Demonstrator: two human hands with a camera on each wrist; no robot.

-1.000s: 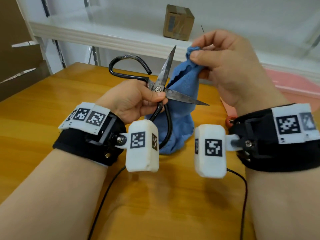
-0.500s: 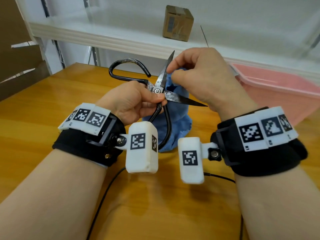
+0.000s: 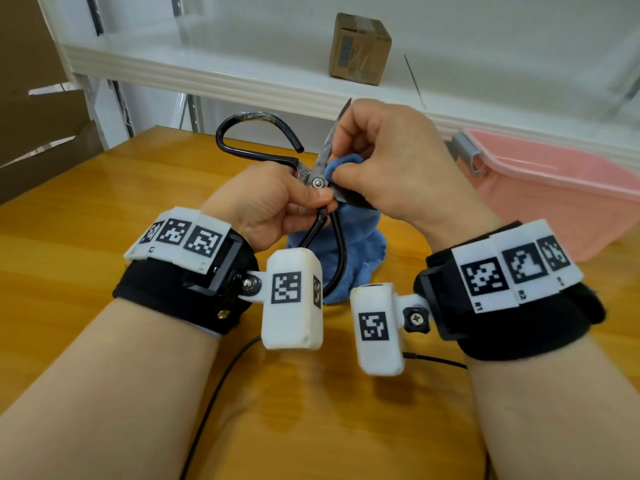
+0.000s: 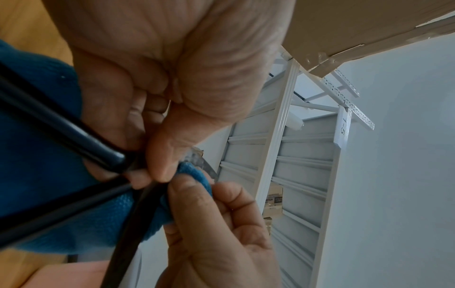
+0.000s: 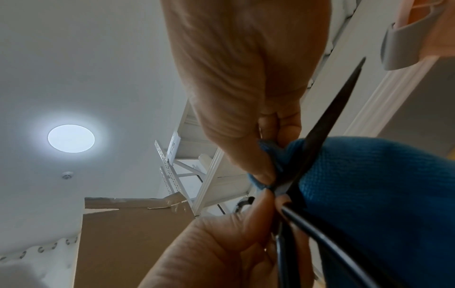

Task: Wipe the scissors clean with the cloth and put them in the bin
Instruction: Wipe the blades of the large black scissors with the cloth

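Note:
Black-handled scissors (image 3: 317,183) are held up over the table with their blades spread apart. My left hand (image 3: 277,199) pinches them at the pivot, thumb on the screw. My right hand (image 3: 384,168) pinches a fold of the blue cloth (image 3: 349,237) around one blade close to the pivot; the rest of the cloth hangs down to the table. The left wrist view shows the cloth (image 4: 49,175) behind the black handles (image 4: 81,136). In the right wrist view the other blade (image 5: 327,124) points up across the cloth (image 5: 381,185). The pink bin (image 3: 554,188) stands at the right.
A white shelf (image 3: 207,64) runs behind the wooden table (image 3: 86,254) and carries a small cardboard box (image 3: 360,48). Cardboard panels stand at the far left. Black cables trail over the table near my forearms.
My right hand has come down from the upper blade's tip to the pivot, drawing the cloth with it. The left hand has kept the scissors still.

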